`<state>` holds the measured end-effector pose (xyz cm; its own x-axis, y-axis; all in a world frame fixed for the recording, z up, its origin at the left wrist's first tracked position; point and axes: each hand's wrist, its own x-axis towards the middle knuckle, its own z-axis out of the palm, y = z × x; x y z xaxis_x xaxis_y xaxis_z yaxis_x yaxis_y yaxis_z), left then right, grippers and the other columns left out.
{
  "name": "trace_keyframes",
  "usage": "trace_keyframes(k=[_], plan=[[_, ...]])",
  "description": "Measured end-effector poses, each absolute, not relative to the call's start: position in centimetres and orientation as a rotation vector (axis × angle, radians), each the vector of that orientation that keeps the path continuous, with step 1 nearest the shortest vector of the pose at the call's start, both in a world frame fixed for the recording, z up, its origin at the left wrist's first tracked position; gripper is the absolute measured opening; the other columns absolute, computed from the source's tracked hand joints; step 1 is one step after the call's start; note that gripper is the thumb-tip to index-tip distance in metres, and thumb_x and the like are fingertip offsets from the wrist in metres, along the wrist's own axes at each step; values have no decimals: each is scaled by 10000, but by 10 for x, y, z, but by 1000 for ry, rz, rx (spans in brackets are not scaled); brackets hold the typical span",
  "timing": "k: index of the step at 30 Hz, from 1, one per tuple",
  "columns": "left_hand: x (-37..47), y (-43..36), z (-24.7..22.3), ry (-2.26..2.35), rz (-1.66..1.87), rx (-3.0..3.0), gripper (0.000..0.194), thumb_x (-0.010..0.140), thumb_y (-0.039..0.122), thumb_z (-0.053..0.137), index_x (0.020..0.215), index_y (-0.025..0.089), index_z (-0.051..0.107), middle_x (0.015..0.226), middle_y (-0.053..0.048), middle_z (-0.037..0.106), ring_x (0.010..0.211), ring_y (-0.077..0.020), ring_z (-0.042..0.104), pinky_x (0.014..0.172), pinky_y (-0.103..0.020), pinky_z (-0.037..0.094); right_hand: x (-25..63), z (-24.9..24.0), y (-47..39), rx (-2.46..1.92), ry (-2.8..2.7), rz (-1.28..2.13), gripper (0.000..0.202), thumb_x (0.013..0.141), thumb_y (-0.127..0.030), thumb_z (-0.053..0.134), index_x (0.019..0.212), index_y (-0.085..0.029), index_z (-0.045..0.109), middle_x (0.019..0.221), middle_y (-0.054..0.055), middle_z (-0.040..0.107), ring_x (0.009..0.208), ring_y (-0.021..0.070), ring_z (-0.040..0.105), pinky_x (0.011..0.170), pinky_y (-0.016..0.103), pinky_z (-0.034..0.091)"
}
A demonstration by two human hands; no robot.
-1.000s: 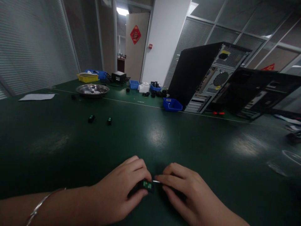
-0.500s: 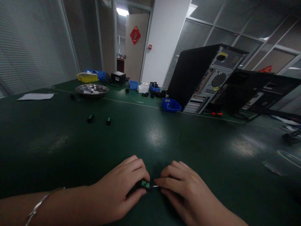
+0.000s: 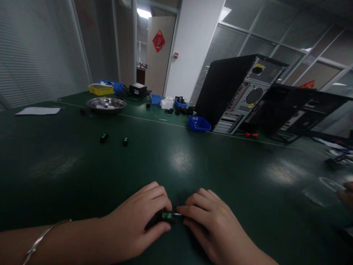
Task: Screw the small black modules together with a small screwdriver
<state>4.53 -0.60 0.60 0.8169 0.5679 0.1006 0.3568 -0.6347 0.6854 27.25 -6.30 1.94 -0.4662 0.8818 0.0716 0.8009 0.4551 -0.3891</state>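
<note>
My left hand (image 3: 145,217) is closed, its fingers and thumb pinching a small black connector with a green terminal block (image 3: 167,216) just above or on the green table (image 3: 154,158). From the block's right end a thin silver shaft (image 3: 177,214) runs to the fingertips of my right hand (image 3: 211,222). That hand is closed too, its thumb and forefinger at the shaft; what else lies inside its fingers is hidden. Two similar black and green connectors, one (image 3: 104,138) and another (image 3: 125,141), lie farther off on the left.
At the back left are a metal dish (image 3: 106,105), a paper (image 3: 38,110) and a yellow tray (image 3: 101,90). A blue bin (image 3: 199,124) stands beside a black computer case (image 3: 228,88). Another person's hand (image 3: 346,193) shows at the right edge near a clear round container (image 3: 317,195).
Both hands and the connector sit slightly farther left in view, as the whole view has shifted a little. Another person's hand has appeared at the right edge.
</note>
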Motion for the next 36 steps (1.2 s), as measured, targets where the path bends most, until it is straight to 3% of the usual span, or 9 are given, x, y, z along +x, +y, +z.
trace_keyframes(k=[10,17,36], plan=[[43,-5,4,726,529,2194,76,895,127,623,923,197,633,854,2,569,772,-164,562,668,-271,400,267,23,-65,-1372,-2318,555,259,958,-123,559,1139,-253,691,951,51,668,870,220,591,776,346,458],[43,-10,3,696,533,2187,49,891,136,636,908,182,639,838,-4,574,741,-156,558,635,-262,391,265,22,-67,-1379,-2390,341,249,939,-129,515,1048,-222,718,878,72,652,783,229,566,684,352,427],[51,-7,12,804,502,1879,59,807,124,702,821,182,707,777,36,577,735,-141,573,674,-246,437,261,20,-69,-1363,-2350,310,317,923,-114,515,1128,-239,723,838,70,654,743,228,568,650,334,418]])
